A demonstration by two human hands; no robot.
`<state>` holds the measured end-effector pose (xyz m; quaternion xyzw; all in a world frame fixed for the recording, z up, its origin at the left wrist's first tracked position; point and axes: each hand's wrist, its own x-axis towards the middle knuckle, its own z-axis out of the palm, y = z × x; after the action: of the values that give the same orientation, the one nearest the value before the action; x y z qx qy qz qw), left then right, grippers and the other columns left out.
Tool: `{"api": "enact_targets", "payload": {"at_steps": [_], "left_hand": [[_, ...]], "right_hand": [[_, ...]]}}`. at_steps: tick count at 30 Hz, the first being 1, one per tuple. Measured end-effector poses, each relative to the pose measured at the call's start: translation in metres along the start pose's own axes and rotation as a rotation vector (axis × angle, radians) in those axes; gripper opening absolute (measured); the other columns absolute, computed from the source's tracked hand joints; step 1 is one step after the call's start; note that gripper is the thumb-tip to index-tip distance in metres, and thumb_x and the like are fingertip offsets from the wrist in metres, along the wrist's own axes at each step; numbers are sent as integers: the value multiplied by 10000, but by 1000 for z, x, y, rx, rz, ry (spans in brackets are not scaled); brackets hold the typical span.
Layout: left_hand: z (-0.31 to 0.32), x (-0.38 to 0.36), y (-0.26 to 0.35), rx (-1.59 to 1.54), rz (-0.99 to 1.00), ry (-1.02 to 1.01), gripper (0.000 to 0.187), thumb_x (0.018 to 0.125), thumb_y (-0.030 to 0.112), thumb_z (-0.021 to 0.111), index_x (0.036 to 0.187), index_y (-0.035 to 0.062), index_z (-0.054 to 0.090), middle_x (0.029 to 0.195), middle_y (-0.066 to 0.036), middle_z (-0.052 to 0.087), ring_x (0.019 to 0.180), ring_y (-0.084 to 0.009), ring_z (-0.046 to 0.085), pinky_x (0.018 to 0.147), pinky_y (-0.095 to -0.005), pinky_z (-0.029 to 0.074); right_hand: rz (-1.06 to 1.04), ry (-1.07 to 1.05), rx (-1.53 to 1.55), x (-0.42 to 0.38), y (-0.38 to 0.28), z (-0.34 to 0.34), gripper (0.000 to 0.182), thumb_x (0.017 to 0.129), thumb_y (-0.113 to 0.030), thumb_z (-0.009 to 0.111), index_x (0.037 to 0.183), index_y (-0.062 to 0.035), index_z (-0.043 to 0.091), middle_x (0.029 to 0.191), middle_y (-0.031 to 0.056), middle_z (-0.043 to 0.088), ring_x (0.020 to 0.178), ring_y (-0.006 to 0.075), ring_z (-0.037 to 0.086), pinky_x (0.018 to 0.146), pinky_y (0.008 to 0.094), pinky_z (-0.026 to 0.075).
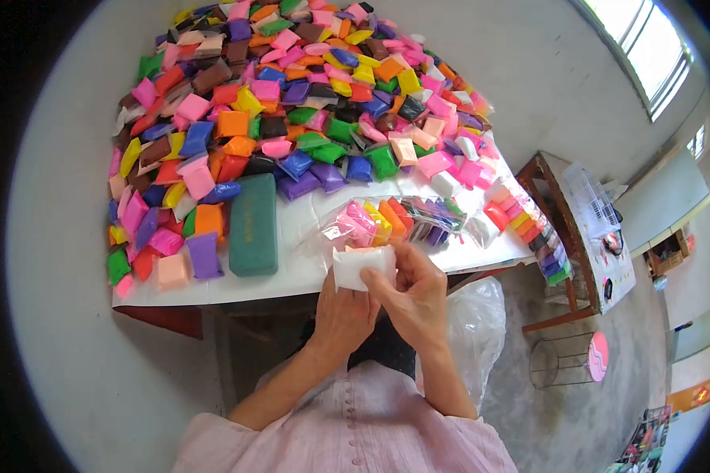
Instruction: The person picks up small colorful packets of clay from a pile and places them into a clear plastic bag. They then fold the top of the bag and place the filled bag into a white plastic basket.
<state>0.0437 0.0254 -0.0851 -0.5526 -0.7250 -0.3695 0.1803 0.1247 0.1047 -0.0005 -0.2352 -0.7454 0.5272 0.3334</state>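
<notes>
A white clay-like packet [349,270] is held up in front of my body at the table's near edge. My left hand [342,317] is closed around it from below and behind, its fingers mostly hidden by the packet. The thumb of my right hand [415,290] presses on its front, with the other fingers curled behind its right side. A peach-coloured edge shows along the top of the white packet. Just beyond my hands lies a clear plastic bag [323,243] holding a row of pink, yellow, orange, red and darker packets [393,221].
A large heap of coloured packets [292,94] covers the back of the white table [292,288]. A green case [254,225] stands left of the bag. A filled bag [528,229] hangs over the right edge. Right are a wooden table [556,173] and a stool [598,356].
</notes>
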Motion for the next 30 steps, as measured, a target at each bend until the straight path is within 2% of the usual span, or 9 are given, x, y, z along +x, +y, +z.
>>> {"api": "enact_targets", "payload": {"at_steps": [1,4,9,16,19,22,25,27,30], "left_hand": [[1,-2,0,8,-13,-14,530,847,125,629,1282,-131,466,1287,-305,480,1119,-474,511,973,-538,448],[3,-3,-2,42,-29,-36,489,846,114,628,1253,-117,485,1211,-298,514,1108,-472,523,974,-541,450],[-6,-3,-2,13,-54,-88,420,842,99,621,1199,-98,521,1112,-267,549,1096,-446,533,949,-523,459],[-12,-5,1,82,22,-47,412,827,121,631,1181,-81,564,1182,-236,550,1140,-403,521,1010,-540,404],[-13,-9,2,114,40,-27,468,810,134,637,1217,-83,558,1230,-242,546,1195,-401,502,1057,-546,369],[-8,-15,-3,85,35,-26,509,789,134,645,1237,-90,550,1245,-249,547,1226,-404,491,1083,-543,353],[-8,-17,-5,57,53,-16,522,777,130,652,1238,-94,548,1238,-255,551,1217,-414,499,1085,-545,357],[-9,-18,-6,49,68,-19,522,779,131,657,1236,-95,550,1242,-261,548,1211,-423,504,1082,-542,365],[-6,-25,-12,20,73,-61,613,793,229,681,1309,-56,512,1338,-247,502,1312,-437,420,1109,-564,312]], "right_hand": [[-5,-17,-17,3,-1,2,325,837,-49,726,1130,37,616,951,33,688,788,41,607,655,178,474],[-7,-28,-66,8,-4,8,318,842,-46,718,1129,41,614,942,40,692,783,43,613,659,183,483],[-39,54,88,14,16,16,337,819,-88,735,1106,43,616,882,66,694,751,64,619,643,220,500],[-41,131,286,15,26,29,361,817,-96,746,1115,47,601,880,67,686,723,67,604,620,238,497],[-152,212,161,16,38,38,373,809,-94,754,1126,27,600,869,70,680,664,72,586,573,252,478],[-253,277,-44,10,49,46,347,818,-32,732,1136,9,598,902,23,657,663,38,533,564,207,422],[-345,315,-250,9,53,50,395,759,-56,770,1115,-11,606,875,47,638,592,74,489,521,239,402],[-405,344,-368,10,52,49,399,738,-92,780,1096,-30,615,875,76,629,597,133,537,526,273,433],[-445,377,-534,10,44,51,377,741,-155,775,1065,-52,613,902,98,620,631,230,596,546,338,474]]}}
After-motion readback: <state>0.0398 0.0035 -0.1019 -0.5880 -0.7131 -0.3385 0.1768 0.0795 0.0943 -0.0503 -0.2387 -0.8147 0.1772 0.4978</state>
